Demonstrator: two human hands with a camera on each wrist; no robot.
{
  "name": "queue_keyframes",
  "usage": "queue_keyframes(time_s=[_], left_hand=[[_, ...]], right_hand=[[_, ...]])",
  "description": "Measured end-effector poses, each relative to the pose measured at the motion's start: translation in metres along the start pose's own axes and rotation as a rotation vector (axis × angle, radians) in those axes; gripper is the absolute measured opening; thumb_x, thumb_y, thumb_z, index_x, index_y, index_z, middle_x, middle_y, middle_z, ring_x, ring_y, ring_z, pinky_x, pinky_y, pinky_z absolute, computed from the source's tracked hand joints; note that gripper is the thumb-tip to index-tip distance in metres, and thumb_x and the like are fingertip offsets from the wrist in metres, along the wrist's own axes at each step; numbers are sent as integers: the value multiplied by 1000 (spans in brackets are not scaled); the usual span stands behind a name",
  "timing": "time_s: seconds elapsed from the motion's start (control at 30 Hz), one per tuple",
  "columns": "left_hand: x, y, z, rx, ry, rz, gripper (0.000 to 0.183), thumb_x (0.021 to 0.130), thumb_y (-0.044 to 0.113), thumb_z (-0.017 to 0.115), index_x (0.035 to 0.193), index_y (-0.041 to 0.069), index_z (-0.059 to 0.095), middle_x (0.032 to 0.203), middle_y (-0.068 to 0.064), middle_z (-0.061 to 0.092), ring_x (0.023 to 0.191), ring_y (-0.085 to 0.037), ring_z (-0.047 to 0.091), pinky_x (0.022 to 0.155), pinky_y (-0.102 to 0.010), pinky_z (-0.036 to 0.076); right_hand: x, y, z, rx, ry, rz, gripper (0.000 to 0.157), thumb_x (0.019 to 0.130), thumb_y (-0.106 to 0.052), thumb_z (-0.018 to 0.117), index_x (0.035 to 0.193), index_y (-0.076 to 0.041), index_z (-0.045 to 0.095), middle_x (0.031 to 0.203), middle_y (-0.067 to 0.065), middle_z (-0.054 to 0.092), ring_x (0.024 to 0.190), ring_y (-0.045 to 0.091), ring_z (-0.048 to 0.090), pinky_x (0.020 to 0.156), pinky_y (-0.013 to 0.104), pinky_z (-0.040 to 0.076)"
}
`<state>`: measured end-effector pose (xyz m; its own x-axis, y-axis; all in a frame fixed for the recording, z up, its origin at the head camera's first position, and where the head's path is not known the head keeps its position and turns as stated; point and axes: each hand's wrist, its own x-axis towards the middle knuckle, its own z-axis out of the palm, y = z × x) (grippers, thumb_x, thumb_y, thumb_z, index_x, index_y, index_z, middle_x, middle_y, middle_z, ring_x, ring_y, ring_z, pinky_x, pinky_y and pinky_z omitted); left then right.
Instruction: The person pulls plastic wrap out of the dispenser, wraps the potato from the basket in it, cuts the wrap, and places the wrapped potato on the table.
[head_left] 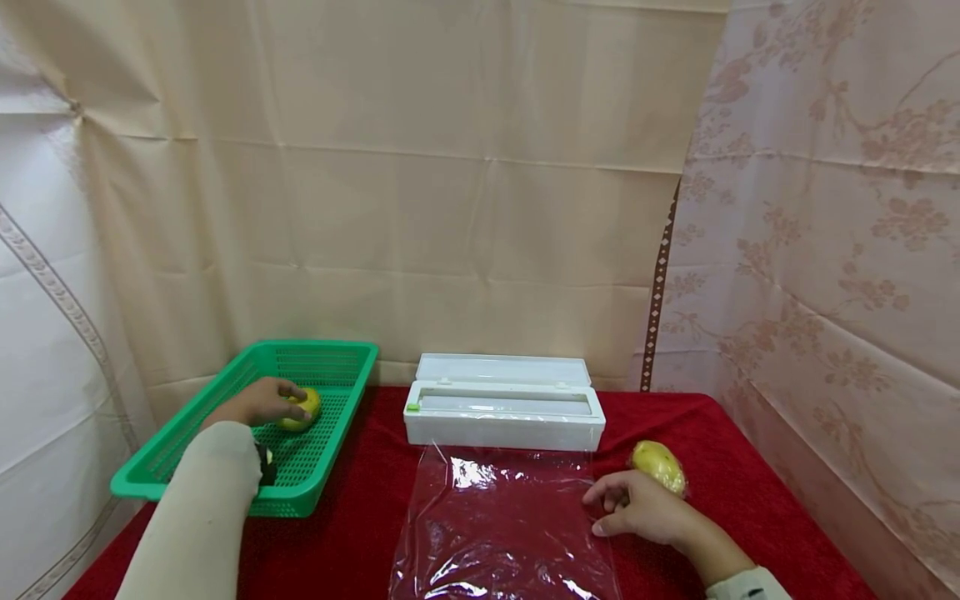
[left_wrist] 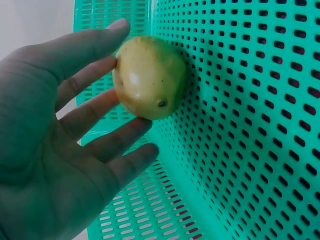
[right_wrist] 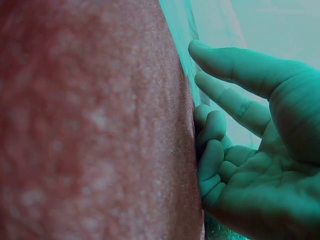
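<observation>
Inside a green plastic basket (head_left: 347,417), my left hand (head_left: 264,402) reaches over a yellow fruit (left_wrist: 150,77) with small dark spots and a dark stem mark. In the left wrist view its fingertips are at the side of the fruit, and the thumb tip lies just above it. A sheet of clear cling film (head_left: 502,508) stretches forward over the red cloth from a white cling film dispenser (head_left: 504,431). My right hand (head_left: 645,510) rests by the film's right edge, thumb and forefinger apart, the other fingers loosely curled, holding nothing.
A second yellow fruit (head_left: 658,465), wrapped in film, lies just beyond my right hand. The dispenser's clear lid (head_left: 504,368) stands raised behind it, with a green slider (head_left: 413,407) at its left end. Curtains hang behind the red-covered table (head_left: 678,417) and along its right side.
</observation>
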<state>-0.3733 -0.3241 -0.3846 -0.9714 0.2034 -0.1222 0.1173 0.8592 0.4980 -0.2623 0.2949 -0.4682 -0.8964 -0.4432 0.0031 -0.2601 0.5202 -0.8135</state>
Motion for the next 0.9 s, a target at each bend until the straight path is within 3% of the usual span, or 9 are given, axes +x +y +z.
queue_keyframes(time_s=[0.2,0.27,0.37,0.5,0.63,0.8,0.9], left_hand=[[-2,8,-1,-92,-6,-8,55,87,19,82,128,-12,61,129,-32,62,114,-42,61,90,-50,56],[-2,11,-1,-76,7,-7,53,85,18,83,124,-11,63,125,-30,64,111,-40,62,89,-49,55],[0,11,2,-33,24,-23,38,83,18,86,105,-6,67,105,-22,69,97,-33,63,80,-43,55],[6,9,6,23,36,-62,27,80,14,87,84,5,63,84,-7,61,80,-22,56,68,-34,49],[8,10,5,50,38,-61,27,78,7,85,89,3,61,88,-9,59,83,-25,55,70,-36,49],[9,12,4,87,31,-73,43,78,5,82,112,-8,59,108,-21,63,95,-32,56,80,-43,53],[9,14,5,117,12,-94,29,79,9,79,96,-5,61,88,-14,60,81,-25,53,72,-38,50]], right_hand=[[-1,-1,-1,-4,4,8,36,77,-14,88,109,-7,76,86,9,60,77,11,54,63,23,46],[-1,-1,-1,-4,7,7,37,76,-14,89,110,-7,75,86,9,60,77,11,54,63,23,46],[-2,-1,-2,5,11,7,38,76,-13,89,110,-6,75,85,9,60,76,11,54,63,23,47],[-2,-1,-1,7,12,5,38,76,-11,88,110,-4,74,84,8,59,76,11,55,62,23,47],[-1,0,-1,-8,10,1,36,76,-9,87,109,-2,74,83,7,58,75,10,55,62,23,47],[0,0,-1,-15,6,3,35,76,-9,87,108,-3,74,82,6,58,75,10,55,62,23,47],[0,-1,-1,-18,4,6,35,76,-8,87,109,-3,74,83,6,59,76,11,55,62,23,48]])
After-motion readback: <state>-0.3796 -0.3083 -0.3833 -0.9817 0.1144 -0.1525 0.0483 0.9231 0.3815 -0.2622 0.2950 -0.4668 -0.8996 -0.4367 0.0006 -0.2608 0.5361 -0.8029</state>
